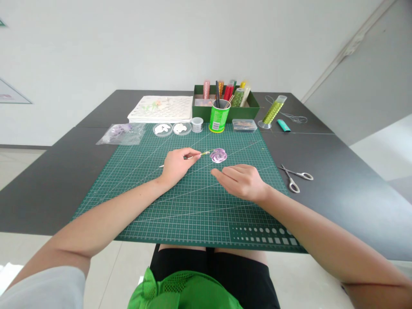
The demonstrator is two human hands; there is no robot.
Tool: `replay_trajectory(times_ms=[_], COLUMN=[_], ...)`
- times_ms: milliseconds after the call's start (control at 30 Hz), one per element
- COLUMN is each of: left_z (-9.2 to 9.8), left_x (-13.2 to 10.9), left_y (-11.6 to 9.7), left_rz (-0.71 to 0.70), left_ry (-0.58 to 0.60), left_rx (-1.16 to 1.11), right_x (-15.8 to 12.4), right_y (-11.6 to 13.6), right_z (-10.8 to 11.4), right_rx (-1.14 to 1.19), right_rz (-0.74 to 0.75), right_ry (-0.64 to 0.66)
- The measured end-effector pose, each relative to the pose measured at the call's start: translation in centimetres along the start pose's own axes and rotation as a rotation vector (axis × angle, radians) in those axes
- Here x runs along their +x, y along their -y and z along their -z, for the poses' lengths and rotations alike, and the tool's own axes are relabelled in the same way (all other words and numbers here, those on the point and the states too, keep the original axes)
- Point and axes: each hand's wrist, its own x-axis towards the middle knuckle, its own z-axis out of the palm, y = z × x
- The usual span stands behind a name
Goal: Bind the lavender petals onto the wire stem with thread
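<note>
A purple flower [218, 156] with layered, ruffled petals is held just over the green cutting mat [193, 206]. Its thin stem [204, 153], greenish near the bloom, runs left between the thumb and fingertips of my left hand [180, 165], which is pinched shut on it. The stem's pale end pokes out behind that hand. My right hand [240, 181] is closed just below and right of the flower, apart from it, with the fingers curled. Whatever lies inside those fingers, if anything, is hidden.
Scissors [294, 175] lie partly open at right. Behind stand a green can [219, 116] of tools, a green box [251, 112] of thread spools, small round dishes [162, 129] with white pieces, a plastic bag [124, 133], a white stack [161, 109] and a green spool [274, 109].
</note>
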Motion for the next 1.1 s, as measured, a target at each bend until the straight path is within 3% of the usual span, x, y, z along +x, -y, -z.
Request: replay_trajectory(times_ms=[267, 667, 867, 1100], left_z=[-0.2, -0.7, -0.8, -1.0], left_x=[-0.3, -1.6, -2.3, -2.8], left_y=[0.5, -0.5, -0.9, -0.7], left_rz=[-0.101, -0.276, -0.340, -0.470], left_ry=[0.082, 0.186, 0.235, 0.234], left_rx=[0.120, 0.283, 0.287, 0.345], right_x=[0.3, 0.2, -0.2, -0.3], right_y=[-0.1, -0.7, -1.0, -1.6], right_z=[0.3, 0.5, 0.1, -0.1], right_rx=[-0.016, -0.039, -0.026, -0.020], right_rz=[-0.041, -0.069, -0.181, -0.276], right_ry=[-0.076, -0.080, -0.019, -0.038])
